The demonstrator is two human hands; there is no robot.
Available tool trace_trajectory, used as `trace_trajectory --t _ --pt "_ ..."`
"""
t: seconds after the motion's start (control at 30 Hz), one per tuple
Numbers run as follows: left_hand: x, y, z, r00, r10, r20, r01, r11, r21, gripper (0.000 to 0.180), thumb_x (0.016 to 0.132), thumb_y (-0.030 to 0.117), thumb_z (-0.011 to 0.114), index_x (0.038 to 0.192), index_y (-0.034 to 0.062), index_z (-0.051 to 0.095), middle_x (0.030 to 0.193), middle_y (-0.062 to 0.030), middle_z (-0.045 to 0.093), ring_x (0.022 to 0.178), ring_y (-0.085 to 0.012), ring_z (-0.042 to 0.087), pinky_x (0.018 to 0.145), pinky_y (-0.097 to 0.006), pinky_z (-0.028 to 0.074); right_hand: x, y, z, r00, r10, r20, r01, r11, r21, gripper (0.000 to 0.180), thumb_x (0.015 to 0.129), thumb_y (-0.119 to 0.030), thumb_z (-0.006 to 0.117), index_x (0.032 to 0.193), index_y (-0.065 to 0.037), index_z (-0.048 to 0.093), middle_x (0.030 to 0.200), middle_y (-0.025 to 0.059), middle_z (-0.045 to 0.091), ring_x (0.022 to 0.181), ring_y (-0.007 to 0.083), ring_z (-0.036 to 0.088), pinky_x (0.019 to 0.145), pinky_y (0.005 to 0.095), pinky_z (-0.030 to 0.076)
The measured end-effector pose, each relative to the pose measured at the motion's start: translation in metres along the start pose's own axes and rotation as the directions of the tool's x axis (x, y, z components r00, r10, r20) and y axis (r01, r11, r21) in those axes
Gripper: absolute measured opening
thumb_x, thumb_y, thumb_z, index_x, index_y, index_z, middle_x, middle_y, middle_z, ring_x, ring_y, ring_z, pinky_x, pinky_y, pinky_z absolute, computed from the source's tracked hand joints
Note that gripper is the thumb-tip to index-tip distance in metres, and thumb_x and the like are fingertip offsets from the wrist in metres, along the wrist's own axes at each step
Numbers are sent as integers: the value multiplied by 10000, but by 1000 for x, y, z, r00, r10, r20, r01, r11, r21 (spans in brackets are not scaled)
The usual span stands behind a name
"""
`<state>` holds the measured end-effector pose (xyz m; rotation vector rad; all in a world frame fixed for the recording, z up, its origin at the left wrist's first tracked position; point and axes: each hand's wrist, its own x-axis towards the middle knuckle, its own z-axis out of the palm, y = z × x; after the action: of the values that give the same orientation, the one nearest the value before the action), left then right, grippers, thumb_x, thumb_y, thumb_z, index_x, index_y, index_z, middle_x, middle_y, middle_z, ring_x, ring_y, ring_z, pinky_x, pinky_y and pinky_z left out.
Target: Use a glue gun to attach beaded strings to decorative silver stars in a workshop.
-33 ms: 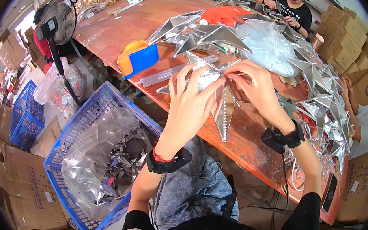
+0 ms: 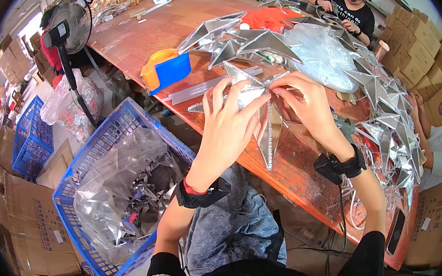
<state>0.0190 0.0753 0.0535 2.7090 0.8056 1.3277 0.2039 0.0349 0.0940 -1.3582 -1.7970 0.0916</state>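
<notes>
A silver star [image 2: 268, 142] with raised facets and glittery, beaded-looking edges is held over the table's near edge. My left hand [image 2: 228, 120] grips it from the left, fingers bent over its face and thumb near the centre. From the right, my right hand [image 2: 304, 101] has its fingertips pinched together at the star's centre, close to the left fingertips. Whatever lies in that pinch is too small or hidden to make out. One star point hangs down below the hands. Just beyond, more silver stars [image 2: 270, 42] lie on the table, by clear plastic strips [image 2: 210, 88].
The red-brown table [image 2: 134, 39] carries an orange and blue tape dispenser [image 2: 171, 73], a plastic bag [image 2: 324, 57] and piled stars [image 2: 384, 130] at right. A blue crate [image 2: 76, 177] of silver pieces stands at my left, near a fan [image 2: 69, 30]. Co-workers [image 2: 352, 15] sit around.
</notes>
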Motion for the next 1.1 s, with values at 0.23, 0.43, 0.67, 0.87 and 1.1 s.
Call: trace_trajectory --t 0.23,0.43,0.67,0.87,1.1 --pt "0 1 -1 1000 -1 4 1 1000 14 405 755 87 575 1140 211 601 1245 -73 443 1199 -331 328 982 -463 274 -1 0 4 999 -28 -19 27 999 -26 129 796 -55 599 909 -5 635 856 133 614 767 273 612 682 321 482" --pt "0 1 0 1000 -2 -6 1 1000 -19 336 768 121 596 1100 168 620 1215 -106 449 1190 -331 323 990 -495 249 1 -1 0 1000 15 -18 -14 1000 22 140 805 -54 604 934 -5 625 854 116 624 761 243 623 671 319 485" --pt "0 3 -11 996 -60 -59 60 998 -5 481 794 78 557 1259 194 510 1275 -112 426 1197 -323 351 1004 -443 264 -12 -46 -41 991 121 -59 -118 992 52 55 868 -40 552 879 -6 510 798 59 553 679 115 527 616 260 440" --pt "-18 -18 -25 910 -323 -260 292 944 -152 518 834 110 583 1320 80 407 1277 -161 414 1169 -314 392 997 -434 291 -69 -73 -68 972 229 -62 -221 969 115 136 978 -111 336 856 -53 360 727 7 367 632 80 318 584 222 308" --pt "-64 -35 10 779 -627 -16 310 407 -859 551 930 165 511 1397 76 233 1223 -113 461 1121 -211 488 925 -340 411 -103 -70 -88 924 380 28 -379 907 185 172 969 -136 347 832 -38 384 647 27 377 609 107 369 568 266 331"
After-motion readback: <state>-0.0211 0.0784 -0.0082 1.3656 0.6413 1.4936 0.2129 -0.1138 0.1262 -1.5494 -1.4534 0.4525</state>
